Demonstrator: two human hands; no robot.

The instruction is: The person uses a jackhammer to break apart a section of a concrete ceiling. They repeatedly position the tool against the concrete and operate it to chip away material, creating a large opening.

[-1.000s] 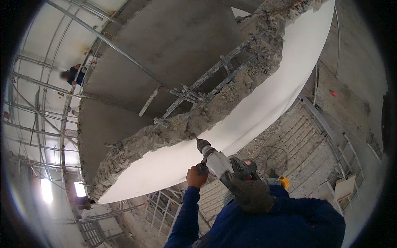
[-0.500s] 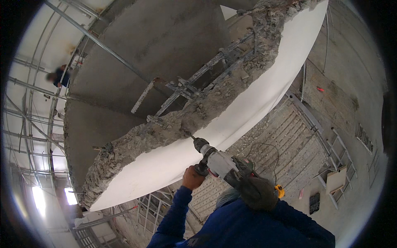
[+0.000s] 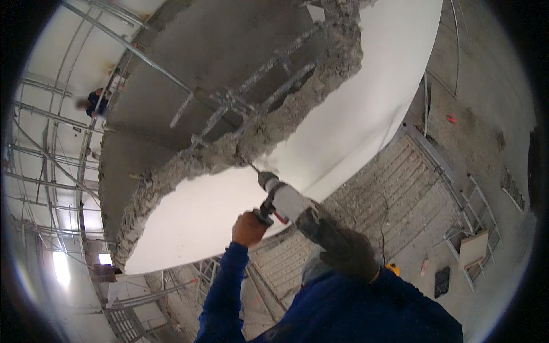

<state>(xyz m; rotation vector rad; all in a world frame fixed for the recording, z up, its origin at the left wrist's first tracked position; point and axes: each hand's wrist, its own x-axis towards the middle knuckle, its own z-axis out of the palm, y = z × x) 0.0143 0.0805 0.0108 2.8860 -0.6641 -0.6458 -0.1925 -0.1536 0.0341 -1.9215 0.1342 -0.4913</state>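
Observation:
A grey and black rotary hammer (image 3: 291, 203) points up and to the left. Its thin bit (image 3: 253, 167) reaches the broken concrete edge (image 3: 263, 134), where rough grey material meets a smooth white surface (image 3: 217, 214). My left hand (image 3: 250, 228), bare below a blue sleeve, is wrapped round the side handle near the chuck. At the tool's rear, my right hand (image 3: 355, 257) in a dark glove closes on the main handle; its fingers are mostly hidden. Metal reinforcing bars (image 3: 229, 103) coated in grey show in the opening above the bit.
Scaffold tubes (image 3: 126, 48) cross the upper left, where another person (image 3: 97, 104) in dark clothing is at work. Below lies a ribbed platform (image 3: 377, 200) strewn with debris, a cable (image 3: 384, 214) across it. Metal frames with a board (image 3: 473, 250) stand at the right.
The view has shifted, and the hammer with both hands appears a little further left and higher. Both hands keep their hold, and the bit is still at the concrete edge.

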